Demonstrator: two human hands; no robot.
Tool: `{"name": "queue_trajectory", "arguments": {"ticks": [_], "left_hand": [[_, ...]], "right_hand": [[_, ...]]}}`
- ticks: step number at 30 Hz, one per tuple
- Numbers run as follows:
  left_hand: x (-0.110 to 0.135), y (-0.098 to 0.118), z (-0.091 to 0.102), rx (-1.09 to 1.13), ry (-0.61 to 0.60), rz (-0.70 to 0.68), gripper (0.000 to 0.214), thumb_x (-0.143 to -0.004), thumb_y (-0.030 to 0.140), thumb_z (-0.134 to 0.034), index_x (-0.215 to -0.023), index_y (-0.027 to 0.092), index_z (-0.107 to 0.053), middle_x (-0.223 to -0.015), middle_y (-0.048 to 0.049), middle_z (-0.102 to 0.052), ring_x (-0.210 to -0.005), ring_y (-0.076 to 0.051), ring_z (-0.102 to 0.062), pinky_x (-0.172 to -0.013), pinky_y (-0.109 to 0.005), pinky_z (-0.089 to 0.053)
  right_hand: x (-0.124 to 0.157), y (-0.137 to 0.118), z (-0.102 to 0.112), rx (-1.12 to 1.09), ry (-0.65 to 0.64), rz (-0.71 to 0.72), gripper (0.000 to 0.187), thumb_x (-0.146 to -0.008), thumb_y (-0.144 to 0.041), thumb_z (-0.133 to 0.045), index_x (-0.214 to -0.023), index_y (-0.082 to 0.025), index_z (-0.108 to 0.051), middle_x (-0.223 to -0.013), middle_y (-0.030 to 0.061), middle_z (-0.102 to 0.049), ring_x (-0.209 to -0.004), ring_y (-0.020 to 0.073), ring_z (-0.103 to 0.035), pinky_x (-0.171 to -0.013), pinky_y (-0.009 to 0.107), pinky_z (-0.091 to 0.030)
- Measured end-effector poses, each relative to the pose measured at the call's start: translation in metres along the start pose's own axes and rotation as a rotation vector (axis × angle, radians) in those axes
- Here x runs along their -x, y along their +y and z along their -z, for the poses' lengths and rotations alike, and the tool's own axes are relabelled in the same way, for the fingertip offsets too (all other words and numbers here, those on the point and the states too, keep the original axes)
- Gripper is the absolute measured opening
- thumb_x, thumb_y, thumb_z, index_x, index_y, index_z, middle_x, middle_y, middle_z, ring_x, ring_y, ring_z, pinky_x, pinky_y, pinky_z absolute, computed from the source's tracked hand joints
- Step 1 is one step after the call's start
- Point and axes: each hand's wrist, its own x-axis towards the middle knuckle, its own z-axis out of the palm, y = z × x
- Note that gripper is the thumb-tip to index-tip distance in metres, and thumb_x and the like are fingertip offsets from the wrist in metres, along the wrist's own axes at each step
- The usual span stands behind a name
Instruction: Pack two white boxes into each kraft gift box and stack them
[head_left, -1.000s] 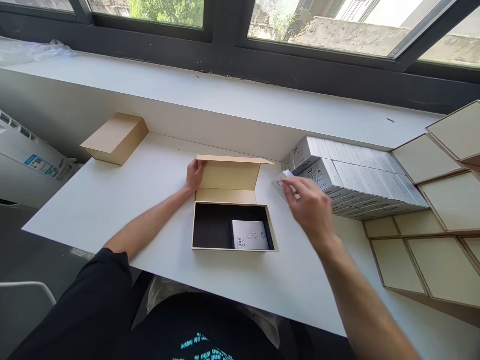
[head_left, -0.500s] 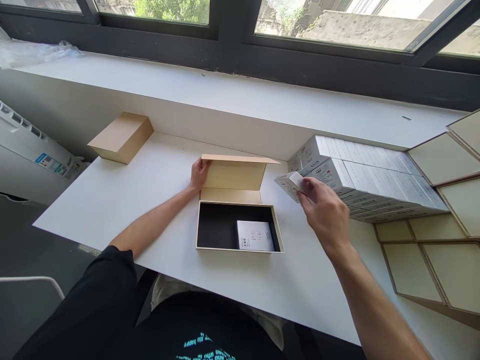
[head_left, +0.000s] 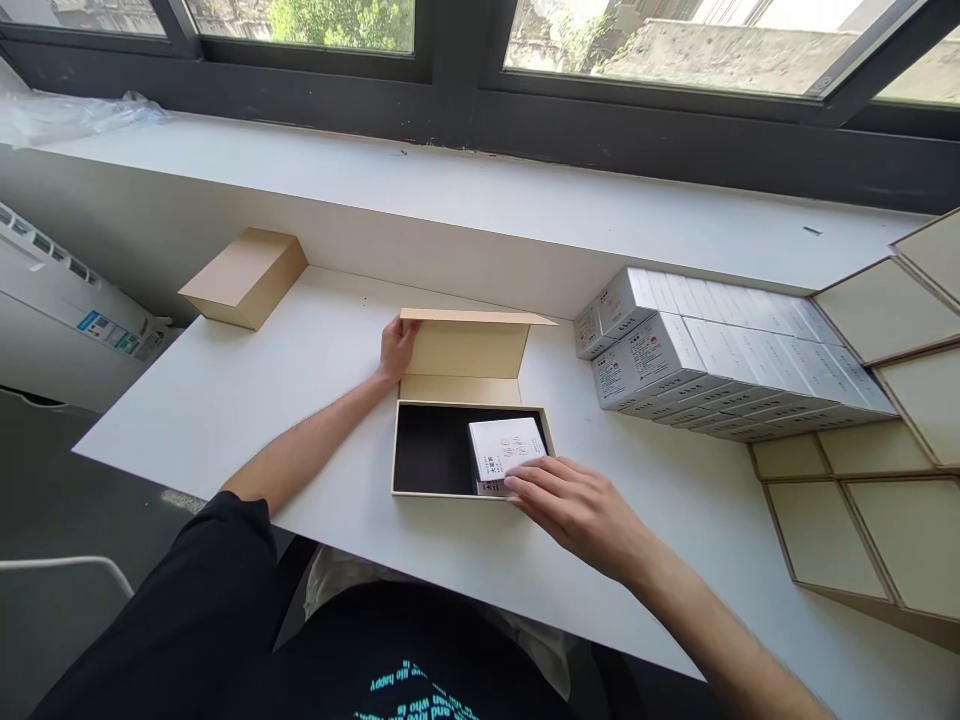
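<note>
A beige gift box [head_left: 399, 450] with a black inside stands on the table, its hinged lid [head_left: 469, 348] raised at the back. My left hand [head_left: 397, 348] is closed on the left edge of that lid. At the right end of the gift box, my right hand [head_left: 574, 505] grips a small white box [head_left: 504, 446] by its near right side. This white box lies slightly skewed over another white box [head_left: 491, 489], of which only the near edge shows. The left part of the black interior [head_left: 431, 450] holds nothing. My right thumb is hidden.
Several white boxes are stacked in rows [head_left: 750, 360] at the right, beside beige open-fronted cartons or trays [head_left: 892, 500]. A closed beige box [head_left: 244, 278] sits at the table's back left. Behind runs a white window ledge [head_left: 480, 190], with clear plastic [head_left: 82, 115] on its left end.
My right hand has brought the small white box from beside the stack, left and down into the gift box, over the one lying there. My left hand stays on the lid.
</note>
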Motion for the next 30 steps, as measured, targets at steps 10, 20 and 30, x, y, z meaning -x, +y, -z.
{"name": "queue_trajectory", "arguments": {"ticks": [10,20,30], "left_hand": [[0.001,0.005,0.000,0.013,0.012,0.027,0.057,-0.074,0.069,-0.068,-0.062,0.019,-0.045,-0.057,0.0044,-0.035,-0.057,-0.009,-0.029,-0.051,-0.024,-0.027],[0.001,0.003,-0.001,0.007,-0.004,0.016,0.055,-0.077,0.068,-0.066,-0.063,0.019,-0.046,-0.059,0.0038,-0.036,-0.058,-0.010,-0.029,-0.052,-0.024,-0.027],[0.001,-0.001,-0.001,0.018,0.013,0.031,0.053,-0.076,0.065,-0.069,-0.062,0.018,-0.048,-0.058,0.0041,-0.036,-0.057,-0.009,-0.031,-0.052,-0.024,-0.027]], "right_hand": [[-0.044,0.015,-0.019,-0.099,-0.180,-0.169,0.040,-0.103,-0.034,-0.038,-0.135,-0.021,-0.058,-0.126,0.0141,-0.062,-0.117,0.0265,-0.057,-0.096,0.045,-0.049],[-0.051,0.009,-0.016,-0.118,-0.395,-0.218,0.037,-0.103,-0.036,-0.037,-0.128,-0.023,-0.061,-0.112,0.0099,-0.064,-0.097,0.0232,-0.061,-0.084,0.039,-0.048],[-0.060,0.000,-0.036,-0.106,-0.314,-0.191,0.041,-0.102,-0.046,-0.042,-0.088,-0.020,-0.070,-0.113,0.0110,-0.066,-0.098,0.0238,-0.062,-0.089,0.042,-0.047]]}}
